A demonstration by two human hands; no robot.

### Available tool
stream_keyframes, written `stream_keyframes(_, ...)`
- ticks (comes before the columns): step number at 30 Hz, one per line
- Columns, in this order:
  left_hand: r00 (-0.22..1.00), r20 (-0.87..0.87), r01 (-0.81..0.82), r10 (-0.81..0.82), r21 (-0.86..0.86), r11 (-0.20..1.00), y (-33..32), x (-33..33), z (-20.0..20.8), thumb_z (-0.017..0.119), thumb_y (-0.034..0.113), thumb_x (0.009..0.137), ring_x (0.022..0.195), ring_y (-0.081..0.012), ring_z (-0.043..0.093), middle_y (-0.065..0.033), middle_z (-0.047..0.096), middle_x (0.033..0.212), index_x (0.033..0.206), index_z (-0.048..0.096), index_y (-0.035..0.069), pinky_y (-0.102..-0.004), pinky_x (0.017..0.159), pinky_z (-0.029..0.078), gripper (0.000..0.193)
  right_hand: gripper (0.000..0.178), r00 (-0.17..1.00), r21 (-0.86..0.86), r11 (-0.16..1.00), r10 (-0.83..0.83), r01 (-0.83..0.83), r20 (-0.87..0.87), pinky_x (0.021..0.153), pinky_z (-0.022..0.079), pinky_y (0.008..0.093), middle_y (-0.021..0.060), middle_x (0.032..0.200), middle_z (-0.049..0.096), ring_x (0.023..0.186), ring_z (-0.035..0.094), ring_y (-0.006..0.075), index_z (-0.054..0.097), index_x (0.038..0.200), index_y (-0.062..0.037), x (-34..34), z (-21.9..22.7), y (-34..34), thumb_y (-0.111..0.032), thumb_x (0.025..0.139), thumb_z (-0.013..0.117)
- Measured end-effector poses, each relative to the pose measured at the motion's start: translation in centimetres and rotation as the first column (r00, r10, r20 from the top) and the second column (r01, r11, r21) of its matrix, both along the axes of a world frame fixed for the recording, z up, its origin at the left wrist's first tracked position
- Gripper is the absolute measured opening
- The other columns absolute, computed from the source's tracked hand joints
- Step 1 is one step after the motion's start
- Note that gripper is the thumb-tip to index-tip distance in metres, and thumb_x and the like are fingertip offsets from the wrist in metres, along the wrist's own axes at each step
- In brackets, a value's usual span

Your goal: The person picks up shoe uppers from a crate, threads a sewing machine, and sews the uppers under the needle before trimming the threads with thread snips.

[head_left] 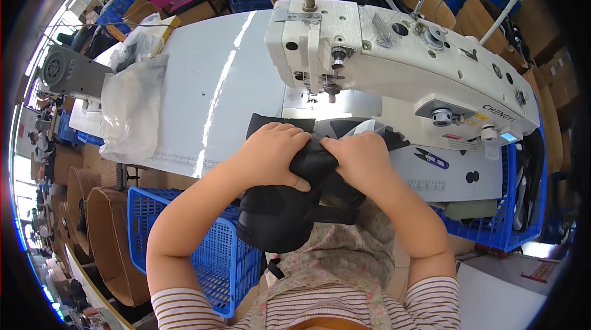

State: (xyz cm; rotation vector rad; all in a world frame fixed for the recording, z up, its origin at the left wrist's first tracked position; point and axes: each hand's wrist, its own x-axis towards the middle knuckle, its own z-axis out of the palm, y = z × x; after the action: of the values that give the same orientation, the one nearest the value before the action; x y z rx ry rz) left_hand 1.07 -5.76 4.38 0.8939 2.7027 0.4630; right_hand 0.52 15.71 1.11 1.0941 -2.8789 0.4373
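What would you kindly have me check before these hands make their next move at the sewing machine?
1. Left hand gripping the fabric: ok, fingers on top and thumb nearer the body.
2. Right hand gripping it too: ok.
3. Fabric flat on the table: not ok, it is bunched and hangs over the front edge.
4. Snips apart from the fabric: ok, they lie to its right.
5. Plastic bag away from the hands: ok, it is at the table's left.
6. Machine threaded: cannot tell, too small to see.

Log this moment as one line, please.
left hand: gripping black fabric | right hand: gripping same fabric | fabric: at near edge of table | sewing machine: beyond hands
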Motion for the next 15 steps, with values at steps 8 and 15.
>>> stream_keyframes(8,0.999,0.032,0.017,-0.016,-0.023,1.0,0.7,0.2,-0.8,0.083,0.046,0.056,0.113,-0.0291,0.057,-0.0127,0.064,0.115,0.114,0.061,0.001,-0.0406,0.099,0.042,0.077,0.019,0.979,0.079,0.997,0.041,-0.026,-0.199,0.075,0.045,0.0367,0.004,0.076,0.064,0.076,0.066,0.0234,0.063,0.095,-0.0066,0.0,-0.6,-0.2,-0.014,0.077,0.063)
stream_keyframes(15,0.981,-0.194,0.01,0.023,0.171,0.985,-0.4,0.9,-0.7,0.08,0.046,0.064,0.119,-0.0346,0.053,-0.0168,0.059,0.124,0.112,0.063,0.0,-0.0432,0.102,0.04,0.069,0.059,0.982,0.088,0.978,0.184,-0.186,0.029,0.065,0.048,0.0346,0.006,0.084,0.061,0.073,0.063,0.0247,0.053,0.133,-0.0072,0.4,0.5,1.2,-0.004,0.074,0.057)
